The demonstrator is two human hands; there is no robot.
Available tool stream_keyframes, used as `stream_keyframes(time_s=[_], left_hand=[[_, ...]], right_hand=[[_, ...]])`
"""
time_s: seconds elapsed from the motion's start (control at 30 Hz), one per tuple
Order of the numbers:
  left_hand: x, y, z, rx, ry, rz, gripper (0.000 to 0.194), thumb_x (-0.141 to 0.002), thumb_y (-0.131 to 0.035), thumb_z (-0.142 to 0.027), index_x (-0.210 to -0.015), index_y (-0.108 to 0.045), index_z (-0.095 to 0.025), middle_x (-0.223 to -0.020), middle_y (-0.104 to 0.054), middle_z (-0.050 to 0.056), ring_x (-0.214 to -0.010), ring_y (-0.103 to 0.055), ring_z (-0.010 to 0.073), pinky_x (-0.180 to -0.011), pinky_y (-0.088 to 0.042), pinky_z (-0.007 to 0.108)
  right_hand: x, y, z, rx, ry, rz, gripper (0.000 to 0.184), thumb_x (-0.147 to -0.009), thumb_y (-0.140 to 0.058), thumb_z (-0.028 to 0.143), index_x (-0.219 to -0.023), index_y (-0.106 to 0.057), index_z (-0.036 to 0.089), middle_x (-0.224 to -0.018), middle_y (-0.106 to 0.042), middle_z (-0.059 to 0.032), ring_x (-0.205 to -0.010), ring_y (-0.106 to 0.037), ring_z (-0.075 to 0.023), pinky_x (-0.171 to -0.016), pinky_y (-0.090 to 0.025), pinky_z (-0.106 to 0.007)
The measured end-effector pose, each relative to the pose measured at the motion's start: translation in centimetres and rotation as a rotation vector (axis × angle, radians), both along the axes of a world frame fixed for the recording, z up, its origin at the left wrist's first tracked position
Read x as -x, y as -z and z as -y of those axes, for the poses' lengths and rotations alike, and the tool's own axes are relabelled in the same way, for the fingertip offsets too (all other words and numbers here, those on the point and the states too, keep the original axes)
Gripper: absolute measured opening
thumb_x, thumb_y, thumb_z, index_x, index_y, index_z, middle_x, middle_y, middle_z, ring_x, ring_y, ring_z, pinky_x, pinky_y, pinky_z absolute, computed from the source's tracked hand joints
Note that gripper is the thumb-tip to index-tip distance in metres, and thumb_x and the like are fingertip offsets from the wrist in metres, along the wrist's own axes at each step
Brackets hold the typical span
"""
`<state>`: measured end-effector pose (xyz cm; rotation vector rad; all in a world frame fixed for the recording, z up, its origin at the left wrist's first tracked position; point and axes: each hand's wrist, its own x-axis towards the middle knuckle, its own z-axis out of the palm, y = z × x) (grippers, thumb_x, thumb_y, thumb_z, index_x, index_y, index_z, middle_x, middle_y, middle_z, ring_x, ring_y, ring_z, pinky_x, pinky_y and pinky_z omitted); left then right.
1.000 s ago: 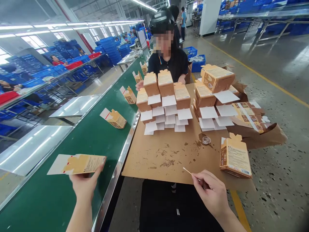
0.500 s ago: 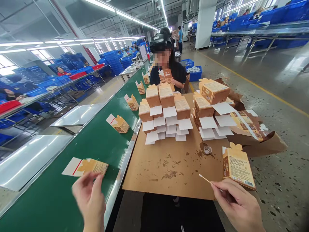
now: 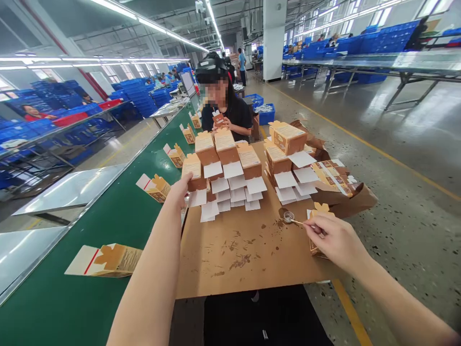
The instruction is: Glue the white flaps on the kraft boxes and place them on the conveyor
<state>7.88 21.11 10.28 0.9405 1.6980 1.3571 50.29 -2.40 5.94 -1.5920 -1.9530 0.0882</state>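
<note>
My left hand (image 3: 180, 191) reaches forward to the left end of a stack of cartons, its fingers against the side of a tan and brown carton (image 3: 192, 167). Part of that hand's grip is hidden. In my right hand (image 3: 329, 235) a cotton swab (image 3: 297, 222) is pinched, its tip at a small clear round dish (image 3: 288, 217) on the brown cardboard sheet (image 3: 201, 276). Behind the right hand stands another carton (image 3: 321, 207), partly covered. White flaps (image 3: 233, 169) stick out from the front of the stacked cartons.
Several open cartons (image 3: 117, 259) stand along the green conveyor belt (image 3: 46, 307) at left, bordered by a metal rail. A second carton stack (image 3: 288, 137) is at the right, beside crumpled brown paper (image 3: 363, 199). A co-worker (image 3: 234, 113) with a headset handles a carton opposite. Wet marks spot the cardboard.
My left hand has moved from the belt carton forward and right to the stacked carton. My right hand has brought the swab forward to the dish. The view has shifted right.
</note>
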Motion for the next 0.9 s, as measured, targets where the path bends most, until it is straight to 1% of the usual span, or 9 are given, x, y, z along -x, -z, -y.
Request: stream_keyframes(time_s=[0.1,0.2,0.27,0.37,0.47,0.57,0.67,0.8,0.9], left_hand=[[2.3,-0.2,3.0,0.059,-0.048,0.041,0.041,-0.087,-0.082,-0.043,-0.120,-0.083,-0.018,-0.119,-0.089,0.015,-0.125,-0.085,0.0370,-0.111,-0.069,0.050],[4.6,0.6,8.2,-0.023,-0.033,0.185,0.051,-0.086,-0.079,-0.040,-0.134,-0.085,-0.021,-0.125,-0.091,0.010,-0.130,-0.085,0.0343,-0.114,-0.071,0.045],[5.4,2.1,12.5,-0.068,-0.024,0.280,0.059,-0.082,-0.082,-0.040,-0.138,-0.086,-0.024,-0.127,-0.092,0.009,-0.136,-0.084,0.0374,-0.118,-0.071,0.048],[5.4,5.2,18.6,0.033,-0.059,0.341,0.067,-0.073,-0.091,-0.043,-0.138,-0.086,-0.026,-0.130,-0.092,0.010,-0.141,-0.082,0.0449,-0.121,-0.071,0.056],[4.0,8.1,22.6,0.133,-0.012,0.390,0.076,-0.065,-0.103,-0.049,-0.135,-0.086,-0.026,-0.140,-0.091,0.013,-0.147,-0.079,0.0482,-0.122,-0.070,0.059],[2.0,10.3,23.9,0.151,0.121,0.370,0.083,-0.062,-0.114,-0.053,-0.133,-0.084,-0.023,-0.144,-0.089,0.017,-0.147,-0.079,0.0483,-0.126,-0.067,0.061],[0.2,11.7,23.7,0.139,0.192,0.309,0.088,-0.060,-0.119,-0.057,-0.131,-0.081,-0.021,-0.144,-0.089,0.020,-0.142,-0.082,0.0468,-0.126,-0.065,0.062],[-1.4,12.7,23.7,0.088,0.125,0.231,0.093,-0.058,-0.118,-0.065,-0.130,-0.075,-0.023,-0.137,-0.089,0.018,-0.133,-0.085,0.0438,-0.119,-0.068,0.062],[-2.0,12.7,24.3,0.056,0.140,0.186,0.090,-0.065,-0.116,-0.064,-0.132,-0.070,-0.025,-0.132,-0.088,0.015,-0.129,-0.086,0.0407,-0.116,-0.068,0.059]], right_hand=[[-0.2,0.3,-3.0,0.244,0.042,0.132,0.031,-0.108,-0.063,0.014,-0.081,-0.074,0.025,-0.080,-0.074,-0.0038,-0.077,-0.072,-0.0202,-0.074,-0.052,-0.031],[0.3,1.6,-5.5,0.335,0.038,0.166,0.032,-0.107,-0.069,0.016,-0.077,-0.074,0.024,-0.082,-0.077,-0.0046,-0.077,-0.070,-0.0208,-0.075,-0.048,-0.032],[0.7,2.5,-6.5,0.367,0.025,0.180,0.036,-0.108,-0.074,0.021,-0.073,-0.072,0.024,-0.082,-0.076,-0.0047,-0.076,-0.068,-0.0207,-0.076,-0.046,-0.033],[0.6,2.9,-7.0,0.389,0.010,0.188,0.040,-0.110,-0.074,0.022,-0.070,-0.069,0.024,-0.082,-0.076,-0.0054,-0.075,-0.066,-0.0200,-0.075,-0.044,-0.033],[-0.2,2.3,-6.2,0.393,0.011,0.195,0.041,-0.113,-0.063,0.021,-0.073,-0.069,0.025,-0.087,-0.076,-0.0065,-0.075,-0.068,-0.0199,-0.070,-0.043,-0.033],[0.0,1.8,-4.0,0.256,-0.014,0.108,0.039,-0.115,-0.060,0.024,-0.079,-0.071,0.027,-0.083,-0.072,-0.0042,-0.071,-0.066,-0.0195,-0.066,-0.046,-0.034],[3.3,2.9,-0.4,0.046,-0.116,-0.124,0.028,-0.116,-0.063,0.024,-0.093,-0.080,0.027,-0.080,-0.072,-0.0010,-0.066,-0.065,-0.0182,-0.063,-0.050,-0.033],[11.6,6.9,4.0,-0.007,-0.253,-0.349,0.026,-0.112,-0.068,0.013,-0.093,-0.081,0.027,-0.076,-0.070,0.0022,-0.061,-0.061,-0.0147,-0.058,-0.050,-0.028],[16.8,10.1,5.0,0.005,-0.281,-0.347,0.034,-0.108,-0.065,0.004,-0.083,-0.072,0.026,-0.076,-0.065,0.0029,-0.064,-0.060,-0.0143,-0.062,-0.049,-0.028]])
